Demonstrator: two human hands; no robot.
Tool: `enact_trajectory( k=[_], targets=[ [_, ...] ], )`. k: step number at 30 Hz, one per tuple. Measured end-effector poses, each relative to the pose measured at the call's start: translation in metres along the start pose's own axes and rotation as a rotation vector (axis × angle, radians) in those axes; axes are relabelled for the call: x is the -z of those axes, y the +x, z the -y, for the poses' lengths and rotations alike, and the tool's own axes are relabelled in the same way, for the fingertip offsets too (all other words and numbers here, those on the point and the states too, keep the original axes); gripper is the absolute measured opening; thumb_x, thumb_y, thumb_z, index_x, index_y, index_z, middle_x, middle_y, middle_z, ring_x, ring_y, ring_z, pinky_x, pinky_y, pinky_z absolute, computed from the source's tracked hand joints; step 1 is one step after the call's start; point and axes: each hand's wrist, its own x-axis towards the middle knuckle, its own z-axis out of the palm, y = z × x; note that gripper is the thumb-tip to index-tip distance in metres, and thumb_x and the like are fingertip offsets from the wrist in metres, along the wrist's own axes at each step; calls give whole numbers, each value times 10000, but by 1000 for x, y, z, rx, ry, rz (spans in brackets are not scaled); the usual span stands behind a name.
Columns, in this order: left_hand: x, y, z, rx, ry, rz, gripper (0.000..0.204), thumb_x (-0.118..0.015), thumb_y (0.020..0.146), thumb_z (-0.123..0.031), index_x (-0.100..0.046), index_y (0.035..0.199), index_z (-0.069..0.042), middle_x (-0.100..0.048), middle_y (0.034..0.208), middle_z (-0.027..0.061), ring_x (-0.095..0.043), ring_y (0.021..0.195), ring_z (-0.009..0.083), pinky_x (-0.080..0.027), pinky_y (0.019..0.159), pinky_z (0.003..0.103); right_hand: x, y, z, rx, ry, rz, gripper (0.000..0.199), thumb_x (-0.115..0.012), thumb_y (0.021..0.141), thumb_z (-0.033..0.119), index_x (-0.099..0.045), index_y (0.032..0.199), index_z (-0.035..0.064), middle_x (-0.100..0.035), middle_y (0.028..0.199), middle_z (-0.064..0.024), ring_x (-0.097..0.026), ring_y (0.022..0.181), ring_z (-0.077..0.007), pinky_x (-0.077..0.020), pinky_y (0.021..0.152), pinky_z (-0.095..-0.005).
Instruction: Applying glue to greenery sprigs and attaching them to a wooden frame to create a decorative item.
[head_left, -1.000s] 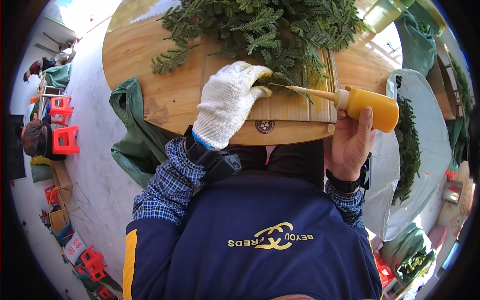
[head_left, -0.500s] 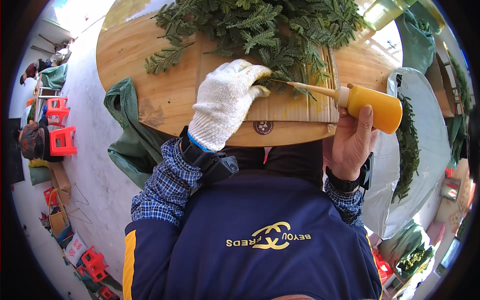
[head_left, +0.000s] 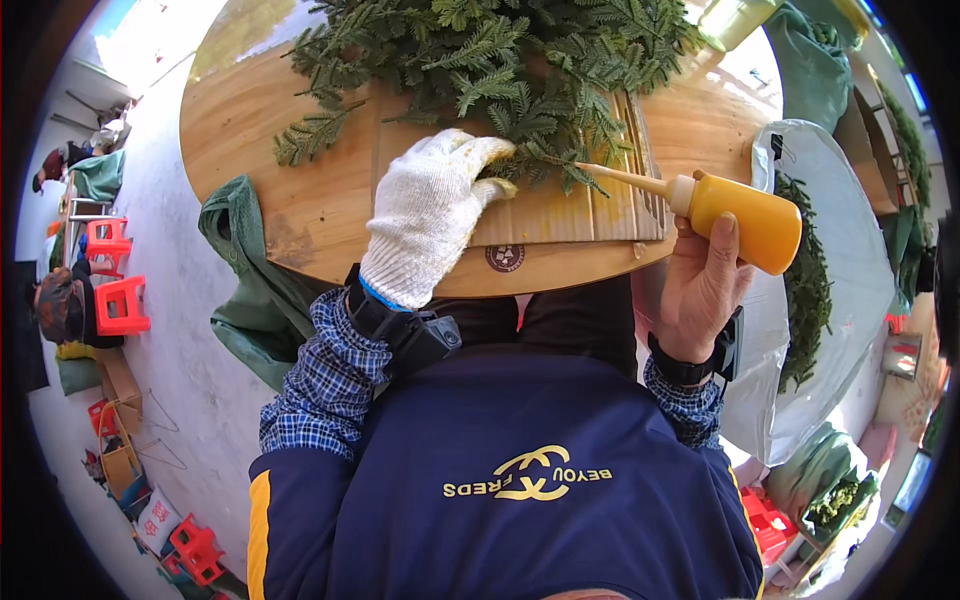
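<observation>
My left hand (head_left: 425, 215), in a white knit glove with yellowish stains on its fingers, is curled at the near edge of a pile of green fir sprigs (head_left: 480, 75). Its thumb and fingers close around the end of a small fir sprig (head_left: 535, 172); the grip itself is partly hidden. Bare, my right hand (head_left: 705, 285) wraps around a squeeze bottle (head_left: 745, 220) of orange-yellow liquid. The bottle lies tilted, its long tapered nozzle (head_left: 635, 180) pointing left, with the tip at the sprig beside my left fingers.
A flat cardboard sheet (head_left: 555, 222) lies under the sprigs on the round wooden table (head_left: 235, 150). Green cloth (head_left: 255, 285) hangs off the left edge. At right, a white sack (head_left: 835, 340) holds more greenery (head_left: 803, 300). Red stools (head_left: 122, 305) and a person (head_left: 62, 305) are far left.
The view has shifted slightly, moving the table and hands a little left in the picture. Both hands keep their grip, and the nozzle tip stays by the sprig.
</observation>
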Motion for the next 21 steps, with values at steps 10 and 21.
enact_trajectory(
  k=[10, 21],
  targets=[
    [9, 2, -11, -16, 7, -126, 274, -735, 731, -220, -665, 963, -93, -643, 913, 83, -607, 858, 279, -497, 752, 368, 14, 7, 11, -152, 274, -96, 354, -585, 943, 230, -504, 1213, 16, -595, 1172, -150, -589, 1075, -248, -514, 817, -301],
    [-2, 32, -33, -15, 9, -88, 219, -742, 715, -184, -683, 906, -95, -634, 892, 85, -591, 833, 280, -483, 753, 375, 24, 7, 10, -144, 262, -150, 327, -581, 947, 205, -503, 1209, 26, -601, 1151, -149, -601, 1037, -227, -510, 805, -290]
  ],
)
